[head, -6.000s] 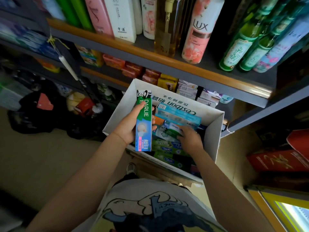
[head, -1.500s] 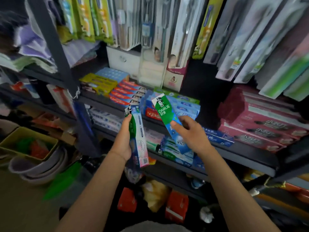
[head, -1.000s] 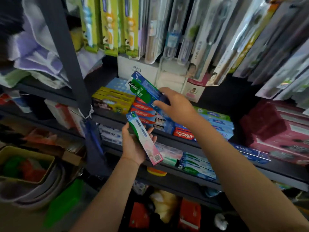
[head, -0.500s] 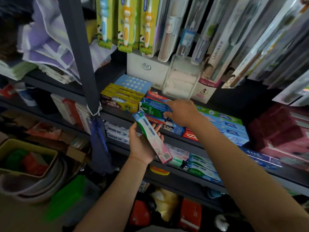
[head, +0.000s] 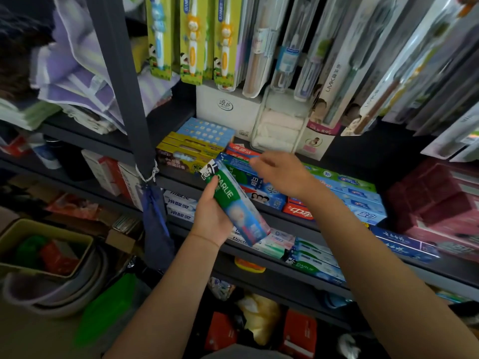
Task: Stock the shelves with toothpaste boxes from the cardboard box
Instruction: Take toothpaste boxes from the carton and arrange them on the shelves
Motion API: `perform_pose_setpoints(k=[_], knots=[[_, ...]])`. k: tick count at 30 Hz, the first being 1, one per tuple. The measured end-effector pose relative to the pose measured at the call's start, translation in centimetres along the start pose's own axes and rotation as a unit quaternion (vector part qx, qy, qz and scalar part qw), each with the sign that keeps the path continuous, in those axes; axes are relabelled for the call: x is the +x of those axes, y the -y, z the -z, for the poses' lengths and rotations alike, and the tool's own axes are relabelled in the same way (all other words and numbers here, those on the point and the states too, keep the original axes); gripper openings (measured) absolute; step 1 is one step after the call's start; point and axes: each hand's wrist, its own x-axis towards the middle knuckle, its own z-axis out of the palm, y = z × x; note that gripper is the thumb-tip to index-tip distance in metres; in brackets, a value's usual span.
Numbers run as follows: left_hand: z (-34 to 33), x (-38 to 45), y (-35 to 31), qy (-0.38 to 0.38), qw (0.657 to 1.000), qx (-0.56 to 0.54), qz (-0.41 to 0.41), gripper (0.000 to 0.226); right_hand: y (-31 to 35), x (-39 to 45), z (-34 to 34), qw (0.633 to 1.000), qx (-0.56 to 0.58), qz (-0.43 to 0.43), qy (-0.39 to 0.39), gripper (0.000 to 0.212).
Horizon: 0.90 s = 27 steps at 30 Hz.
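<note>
My left hand (head: 211, 216) grips a green, blue and pink Darlie toothpaste box (head: 234, 200), tilted, in front of the dark shelf (head: 181, 181). A second Darlie box (head: 243, 174) lies flat on the stack of toothpaste boxes on that shelf. My right hand (head: 281, 174) hovers just above that box with fingers loosely apart and nothing in them. The cardboard box is out of view.
Blue and green toothpaste boxes (head: 350, 193) and red ones (head: 298, 212) fill the shelf to the right. Yellow boxes (head: 186, 154) lie on the left. Toothbrush packs (head: 191, 40) hang above. A dark upright post (head: 124, 86) stands left. More Darlie boxes (head: 316, 265) lie on the lower shelf.
My right hand laid its Darlie box flat on the shelf stack and let go, lifting slightly. My left hand raised its box a little toward the shelf.
</note>
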Motion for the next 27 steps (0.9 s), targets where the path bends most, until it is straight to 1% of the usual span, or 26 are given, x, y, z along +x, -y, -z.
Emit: perform_pose_setpoints(k=[1,2,3,4,7,9,11,12,13,14,15,16,17,18,19,20,21,23,25,27], knots=[[-0.3,0.1,-0.3,0.009,1.000,-0.004,-0.011,0.044,0.5,-0.6,0.2,0.997,0.041,-0.016,0.057,0.039],[-0.8,0.1,-0.5,0.021,1.000,-0.008,-0.018,0.045,0.9,-1.1,0.2,0.994,0.045,-0.015,0.099,0.041],[-1.3,0.2,-0.7,0.033,0.999,-0.011,-0.023,0.047,1.1,-1.6,0.2,0.992,0.039,-0.007,0.119,0.040],[-1.8,0.2,-0.9,0.044,0.999,-0.012,-0.030,0.049,1.1,-1.9,0.2,0.992,0.039,-0.002,0.122,0.037],[-3.0,0.1,-1.4,0.067,0.997,0.009,-0.044,0.050,0.6,-2.0,0.3,0.991,0.093,-0.011,0.098,0.031],[-3.6,-0.1,-1.7,0.070,0.995,0.048,-0.048,0.048,0.1,-1.7,0.4,0.993,0.102,-0.007,0.064,0.029],[-3.5,0.2,-1.9,0.042,0.989,0.123,-0.074,0.043,-0.5,-1.0,1.0,0.997,0.081,0.014,-0.001,0.023],[-3.3,0.5,-1.9,0.019,0.976,0.190,-0.102,0.038,-0.8,-0.5,1.4,0.997,0.066,0.026,-0.042,0.020],[-2.9,0.9,-1.9,-0.015,0.950,0.276,-0.144,0.030,-1.1,0.0,1.9,0.995,0.045,0.037,-0.085,0.021],[-2.3,1.3,-1.9,-0.050,0.903,0.377,-0.201,0.023,-1.3,0.6,2.4,0.992,0.009,0.044,-0.120,0.023],[-1.7,1.8,-1.8,-0.071,0.828,0.488,-0.268,0.022,-1.4,1.2,2.9,0.988,-0.034,0.046,-0.143,0.026],[-1.1,2.3,-1.7,-0.071,0.730,0.595,-0.330,0.027,-1.5,2.0,3.2,0.985,-0.075,0.046,-0.150,0.028],[-0.6,2.7,-1.5,-0.059,0.624,0.685,-0.373,0.034,-1.7,2.8,3.3,0.982,-0.111,0.042,-0.144,0.030],[-0.3,3.1,-1.3,-0.045,0.535,0.751,-0.385,0.042,-1.8,3.6,3.3,0.980,-0.144,0.036,-0.129,0.032],[-0.1,3.2,-1.2,-0.034,0.472,0.799,-0.371,0.049,-2.0,4.4,3.2,0.978,-0.175,0.026,-0.111,0.034],[0.0,3.4,-1.2,-0.029,0.429,0.834,-0.345,0.054,-2.1,5.0,2.9,0.975,-0.202,0.014,-0.090,0.036],[0.1,3.5,-1.1,-0.028,0.401,0.858,-0.319,0.058,-2.2,5.5,2.7,0.973,-0.221,0.002,-0.069,0.039],[0.0,3.6,-1.1,-0.030,0.372,0.879,-0.296,0.062,-2.4,6.2,2.3,0.971,-0.238,-0.018,-0.024,0.043],[-0.5,3.5,-1.3,-0.036,0.354,0.888,-0.292,0.061,-2.7,6.6,2.1,0.968,-0.246,-0.038,0.020,0.047],[-0.8,3.4,-1.5,-0.040,0.351,0.890,-0.287,0.061,-3.0,6.7,1.8,0.965,-0.254,-0.049,0.050,0.051]])
